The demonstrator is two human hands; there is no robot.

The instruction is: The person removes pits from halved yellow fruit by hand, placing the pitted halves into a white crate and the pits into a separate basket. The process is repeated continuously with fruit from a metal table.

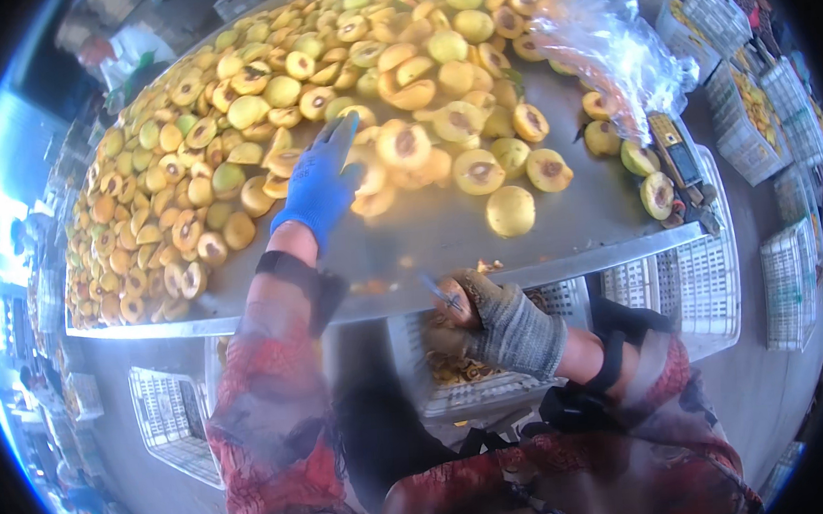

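Observation:
Halved yellow peaches (pixel 261 106) lie heaped over a metal table (pixel 448 241), many with reddish-brown pit hollows showing. My left hand (pixel 316 187), in a blue glove, reaches over the table among the fruit with its fingers stretched out. Close to its fingertips lie some peach halves (pixel 403 144), slightly blurred. Just below the table's front edge is my right hand (pixel 510 326), in a grey knitted glove with bare fingertips. Its fingers are wrapped round a small knife (pixel 444 294), whose thin blade points up and left; the handle is hidden in the grip.
Beneath my right hand stands a white crate (pixel 477 399) with brownish scraps in it. Other white crates are at the right (pixel 701 286) and lower left (pixel 169 413). Crumpled clear plastic (pixel 621 56) and a dark handheld device (pixel 676 151) lie on the table's right side.

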